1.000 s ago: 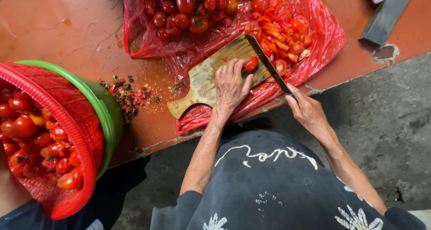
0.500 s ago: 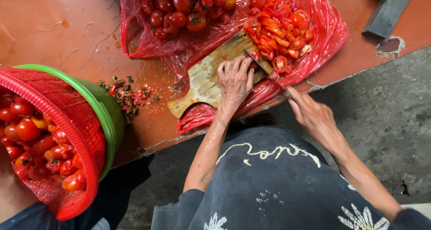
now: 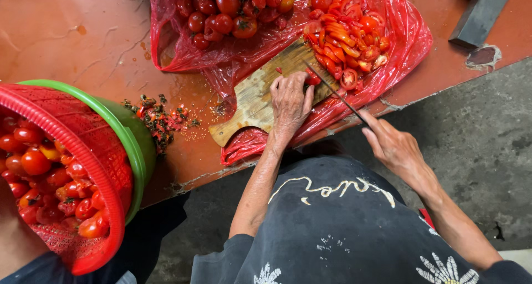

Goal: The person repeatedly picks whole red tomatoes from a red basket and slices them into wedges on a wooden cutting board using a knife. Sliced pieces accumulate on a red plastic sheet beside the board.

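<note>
My left hand lies flat on a wooden cutting board, its fingertips pinning a small red tomato at the board's far end. My right hand grips the handle of a thin dark knife, whose blade runs diagonally up to that tomato. Just beyond the board is a heap of cut tomato pieces. Whole tomatoes are piled to its left. Board and tomatoes all rest on a red plastic bag.
A red mesh basket full of tomatoes sits in a green basin at the left. Plucked stems litter the orange-brown table. A grey block lies top right. Concrete floor is below the table edge.
The knife blade has come down against the tomato under my left fingers. My left hand has shifted slightly on the board.
</note>
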A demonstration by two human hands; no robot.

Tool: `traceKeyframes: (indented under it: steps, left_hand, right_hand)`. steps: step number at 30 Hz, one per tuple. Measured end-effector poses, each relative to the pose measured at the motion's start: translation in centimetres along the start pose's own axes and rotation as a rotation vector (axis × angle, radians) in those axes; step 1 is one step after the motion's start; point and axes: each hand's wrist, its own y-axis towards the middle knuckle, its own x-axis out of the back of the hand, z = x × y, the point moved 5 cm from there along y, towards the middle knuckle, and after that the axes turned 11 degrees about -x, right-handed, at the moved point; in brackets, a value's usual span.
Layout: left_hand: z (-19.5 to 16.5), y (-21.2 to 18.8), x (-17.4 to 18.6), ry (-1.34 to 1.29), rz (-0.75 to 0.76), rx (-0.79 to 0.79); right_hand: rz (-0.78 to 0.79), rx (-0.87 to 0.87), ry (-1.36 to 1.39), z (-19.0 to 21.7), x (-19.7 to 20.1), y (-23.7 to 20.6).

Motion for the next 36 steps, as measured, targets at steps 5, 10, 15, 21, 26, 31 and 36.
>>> traceKeyframes:
  steps: [5, 10, 15, 21, 26, 31, 36]
  left_hand:
    - [-0.2, 0.0, 0.0, 0.027, -0.004, -0.021]
    - [-0.4, -0.1, 0.2, 0.035, 0.024, -0.033]
    - [0.1, -0.5, 0.3, 0.007, 0.002, -0.052]
    - [0.8, -1.0, 0.0, -0.016, -0.003, -0.022]
    - [0.0, -0.8, 0.0, 0.037, -0.004, -0.046]
    - [-0.3, -0.4, 0.2, 0.009, 0.003, -0.043]
    - [-0.1, -0.4, 0.5, 0.019, -0.04, -0.029]
  right_hand:
    - [0.055, -0.056, -0.086, -0.1, -0.9, -0.2]
    - [0.002, 0.025, -0.041, 0.5, -3.4, 4.6]
    - [-0.09, 0.065, 0.063, -0.2, -2.2, 5.1]
    - [0.055, 0.023, -0.017, -0.1, -1.1, 1.0]
    - [0.133, -0.07, -0.029, 0.2, -1.3, 0.4]
    - [0.135, -0.042, 0.044, 1.2, -3.8, 5.1]
    - [0.056, 0.048, 0.206, 1.3, -3.4, 6.5]
